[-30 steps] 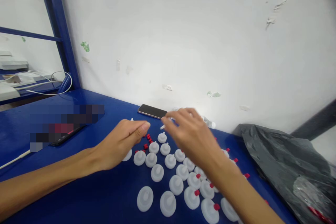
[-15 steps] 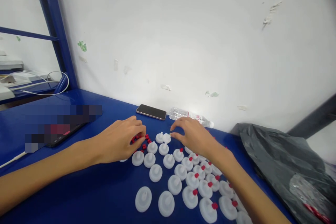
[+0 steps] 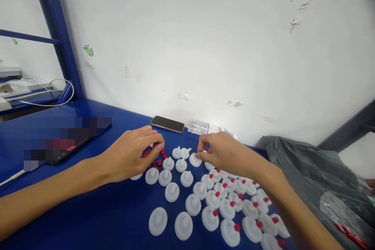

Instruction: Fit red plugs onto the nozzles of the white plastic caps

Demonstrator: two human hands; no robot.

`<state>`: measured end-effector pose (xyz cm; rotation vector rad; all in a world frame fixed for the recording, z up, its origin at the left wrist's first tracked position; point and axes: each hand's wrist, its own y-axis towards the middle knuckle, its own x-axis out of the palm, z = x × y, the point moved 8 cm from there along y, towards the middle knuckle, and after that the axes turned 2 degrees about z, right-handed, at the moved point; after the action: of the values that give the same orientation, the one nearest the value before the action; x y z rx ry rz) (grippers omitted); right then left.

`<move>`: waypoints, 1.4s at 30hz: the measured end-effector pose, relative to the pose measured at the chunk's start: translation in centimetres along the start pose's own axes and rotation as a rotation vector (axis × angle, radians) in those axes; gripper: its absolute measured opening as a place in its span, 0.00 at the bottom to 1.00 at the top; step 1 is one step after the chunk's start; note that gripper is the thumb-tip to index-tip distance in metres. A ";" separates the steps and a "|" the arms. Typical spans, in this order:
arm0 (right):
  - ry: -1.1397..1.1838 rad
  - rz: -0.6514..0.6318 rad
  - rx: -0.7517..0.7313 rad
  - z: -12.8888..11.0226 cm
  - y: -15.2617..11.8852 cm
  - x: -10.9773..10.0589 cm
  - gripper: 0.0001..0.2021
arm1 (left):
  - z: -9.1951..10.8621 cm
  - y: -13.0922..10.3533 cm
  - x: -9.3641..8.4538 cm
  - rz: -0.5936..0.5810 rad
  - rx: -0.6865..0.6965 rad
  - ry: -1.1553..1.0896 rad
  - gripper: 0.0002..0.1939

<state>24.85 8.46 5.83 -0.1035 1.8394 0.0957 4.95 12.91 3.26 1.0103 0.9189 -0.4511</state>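
My right hand (image 3: 215,150) pinches the edge of a round white plastic disc (image 3: 195,160) between thumb and fingers. My left hand (image 3: 142,150) is curled over small red caps (image 3: 159,163), its thumb and index finger close together. Whatever lies between those fingertips is hidden. Between and below the hands are several white discs with central nozzles and no caps, such as a bare disc (image 3: 172,192). On the right, under my right forearm, many discs bear red caps, for instance a capped disc (image 3: 230,232).
At the wall lie a phone (image 3: 167,124) and a clear plastic bottle (image 3: 199,127). A dark tablet-like device (image 3: 58,158), partly blurred, rests at left with a white cable. A grey plastic bag (image 3: 307,168) lies right. The blue table (image 3: 88,218) meets a blue frame (image 3: 63,31).
My right hand has shifted right and closed on a disc. A red-capped disc has gone from its earlier spot below that hand. My left thumb and index finger have drawn closer.
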 end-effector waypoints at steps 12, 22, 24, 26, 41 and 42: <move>-0.131 0.270 -0.375 -7.5 -1.3 1.0 0.13 | 2.3 -0.6 0.3 -0.029 0.103 -0.204 0.15; -0.106 0.258 -0.445 -8.5 -1.7 0.4 0.10 | 1.4 -0.7 1.1 -0.099 -0.006 -0.184 0.18; -0.084 0.269 -0.438 -8.4 -1.6 0.5 0.11 | 1.1 -0.6 1.3 -0.092 -0.020 -0.202 0.17; -0.069 0.283 -0.428 -8.1 -1.4 0.7 0.13 | 1.0 -0.5 1.3 -0.074 -0.025 -0.243 0.17; -0.527 0.666 -0.720 -11.0 -4.0 -0.7 0.14 | 0.8 0.0 2.4 -0.165 -0.442 -1.117 0.35; -0.543 0.681 -0.727 -11.2 -4.2 -0.8 0.15 | 0.9 0.0 2.5 -0.180 -0.458 -1.152 0.35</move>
<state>14.84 3.00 9.53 0.0477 1.1545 1.1532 6.71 12.34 1.40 0.1376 0.0387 -0.8020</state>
